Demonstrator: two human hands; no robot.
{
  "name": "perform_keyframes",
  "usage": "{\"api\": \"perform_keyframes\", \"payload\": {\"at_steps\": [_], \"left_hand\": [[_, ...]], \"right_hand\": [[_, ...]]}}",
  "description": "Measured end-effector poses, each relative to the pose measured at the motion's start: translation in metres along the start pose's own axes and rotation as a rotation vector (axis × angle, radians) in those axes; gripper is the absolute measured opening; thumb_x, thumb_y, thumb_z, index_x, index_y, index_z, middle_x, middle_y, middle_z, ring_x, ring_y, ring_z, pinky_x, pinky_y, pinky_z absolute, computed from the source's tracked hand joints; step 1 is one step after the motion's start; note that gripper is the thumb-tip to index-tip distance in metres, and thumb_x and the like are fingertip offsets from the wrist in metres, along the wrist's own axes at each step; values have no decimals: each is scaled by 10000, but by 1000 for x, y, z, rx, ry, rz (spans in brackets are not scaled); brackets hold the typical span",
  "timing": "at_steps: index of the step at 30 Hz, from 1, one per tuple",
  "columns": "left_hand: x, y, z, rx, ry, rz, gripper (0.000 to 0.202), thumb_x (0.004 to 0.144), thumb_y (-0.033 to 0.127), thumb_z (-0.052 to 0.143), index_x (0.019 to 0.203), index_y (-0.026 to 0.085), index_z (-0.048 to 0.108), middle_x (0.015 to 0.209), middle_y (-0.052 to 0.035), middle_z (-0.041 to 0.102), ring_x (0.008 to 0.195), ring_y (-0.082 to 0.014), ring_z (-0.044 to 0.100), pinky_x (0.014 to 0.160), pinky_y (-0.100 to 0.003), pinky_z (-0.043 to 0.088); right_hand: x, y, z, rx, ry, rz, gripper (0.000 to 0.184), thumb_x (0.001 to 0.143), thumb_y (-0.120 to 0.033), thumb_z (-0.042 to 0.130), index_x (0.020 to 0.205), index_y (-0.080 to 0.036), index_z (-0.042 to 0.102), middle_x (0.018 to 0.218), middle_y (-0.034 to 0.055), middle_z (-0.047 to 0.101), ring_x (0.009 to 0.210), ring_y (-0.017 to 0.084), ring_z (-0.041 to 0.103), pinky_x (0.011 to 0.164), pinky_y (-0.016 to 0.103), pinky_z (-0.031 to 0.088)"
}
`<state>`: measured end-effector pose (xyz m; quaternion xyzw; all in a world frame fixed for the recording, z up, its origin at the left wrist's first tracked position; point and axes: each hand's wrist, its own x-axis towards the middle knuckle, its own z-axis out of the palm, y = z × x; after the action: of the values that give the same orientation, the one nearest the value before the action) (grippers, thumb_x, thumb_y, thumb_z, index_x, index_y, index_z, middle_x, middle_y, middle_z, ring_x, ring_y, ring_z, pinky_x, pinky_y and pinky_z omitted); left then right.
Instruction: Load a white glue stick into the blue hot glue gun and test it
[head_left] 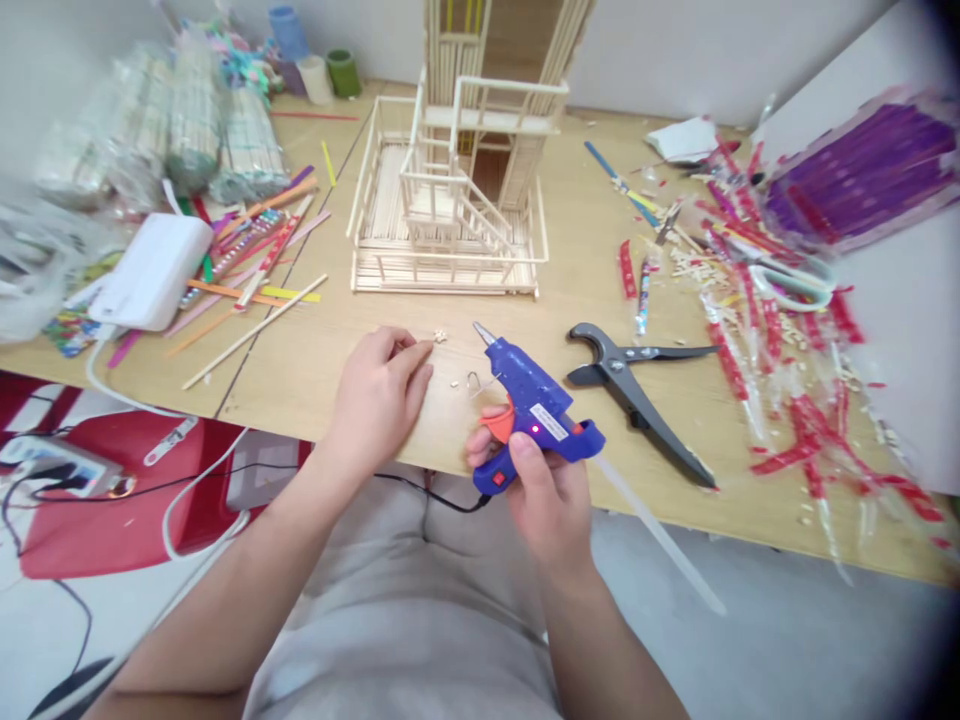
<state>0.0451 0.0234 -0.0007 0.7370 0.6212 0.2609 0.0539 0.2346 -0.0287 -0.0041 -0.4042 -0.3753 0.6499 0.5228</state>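
Two of our hands work at lower center: our right hand (pixel 536 510) has its fingers clamped around a glue gun (pixel 529 395), while our left hand (pixel 379 400) rests, fingers together, on the table (pixel 300 395), just beside a wood crumb (pixel 439 336).

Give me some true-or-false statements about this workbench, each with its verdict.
1. The right hand holds a blue glue gun. True.
2. The left hand grips the black cutters. False: the cutters lie on the table, right of the glue gun, and the left hand is on the table near its edge.
3. A stick house model stands on the table beyond the hands. True.
4. The bag of purple sticks lies left of the model. False: the bag of purple sticks is at the far right.
5. A black cord runs from the glue gun's handle. True.
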Motion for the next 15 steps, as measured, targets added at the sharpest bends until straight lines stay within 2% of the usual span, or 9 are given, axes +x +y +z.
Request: {"api": "perform_keyframes", "payload": {"at_steps": [7,15], "left_hand": [[1,-1,4,83,9,41,311,984,262,513,1187,141,714,1056,-131,627,935,-252,584,864,-424,518],[1,-2,5,121,9,61,331,994,273,479,1206,145,699,1049,-134,618,896,-251,564,834,-426,509]], "right_hand": [[-1,-1,-1,-14,-2,2,232,994,-386,598,1086,-216,728,875,33,729,738,152,678,637,274,560],[2,-3,0,-36,5,3,270,977,-415,613,1074,-187,720,862,49,734,729,162,684,659,292,573]]}}
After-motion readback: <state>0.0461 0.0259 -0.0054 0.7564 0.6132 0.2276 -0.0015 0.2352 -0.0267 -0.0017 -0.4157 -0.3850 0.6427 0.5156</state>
